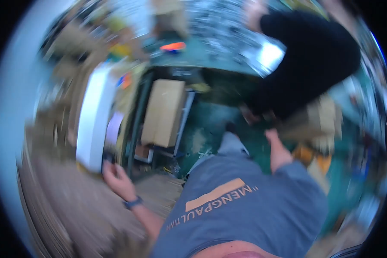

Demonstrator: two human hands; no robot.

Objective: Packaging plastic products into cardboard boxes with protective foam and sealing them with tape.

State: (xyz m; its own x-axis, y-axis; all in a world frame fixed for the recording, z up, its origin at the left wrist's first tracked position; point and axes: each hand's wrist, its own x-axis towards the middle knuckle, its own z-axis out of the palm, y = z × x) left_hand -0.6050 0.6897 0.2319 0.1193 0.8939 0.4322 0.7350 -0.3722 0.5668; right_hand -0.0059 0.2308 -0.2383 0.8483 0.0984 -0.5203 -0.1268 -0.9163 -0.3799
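Observation:
The picture is heavily blurred by motion. My left hand [115,177], with a dark band on the wrist, is at the lower end of a long white panel [94,114] that stands on edge; its fingers look curled, and a grip cannot be made out. It hovers over a stack of brown cardboard sheets [69,206]. My right hand [271,135] reaches forward and down beside a brown cardboard box [320,118]; its fingers are too blurred to read. My grey shirt fills the lower middle.
Another person in black clothing [314,60] bends over at the upper right. A flat cardboard box [164,112] lies on a metal frame over the green floor [210,120]. Blurred clutter lines the back, including an orange object [173,46].

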